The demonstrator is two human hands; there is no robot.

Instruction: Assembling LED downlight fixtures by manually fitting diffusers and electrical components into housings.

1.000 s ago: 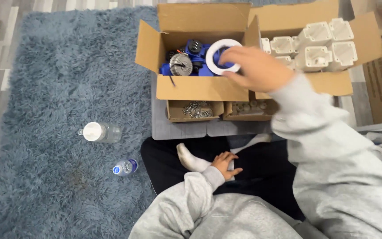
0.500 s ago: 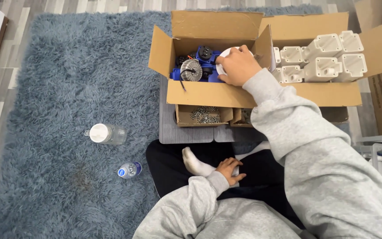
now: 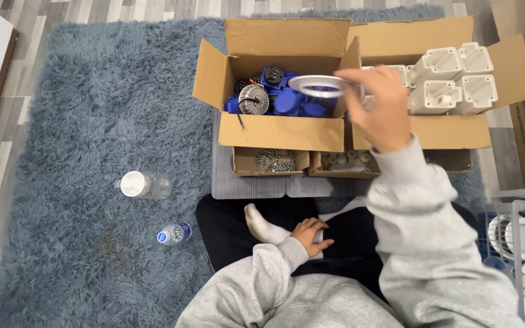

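Observation:
My right hand [image 3: 379, 112] holds a flat white ring [image 3: 317, 86] level, above the divide between two open cardboard boxes. The left box [image 3: 281, 132] contains blue plastic parts [image 3: 287, 102] and a round silver metal piece [image 3: 253, 99]. The right box [image 3: 451, 132] is packed with white plastic housings [image 3: 451, 79]. My left hand [image 3: 311, 234] rests on my lap beside my white-socked foot [image 3: 261, 223], fingers loosely spread, holding nothing that I can see.
Two shallow cardboard trays sit in front of the boxes, one with screws [image 3: 273, 160], one with small white pieces [image 3: 343, 160]. Two plastic bottles [image 3: 144, 184] [image 3: 174, 234] lie on the blue shag rug [image 3: 80, 109]. A wire basket [image 3: 521, 237] of round white fittings stands at right.
Half a second ago my right hand was down inside the left box. It has since risen and moved right, with the white ring in its fingers. My left hand has stayed put.

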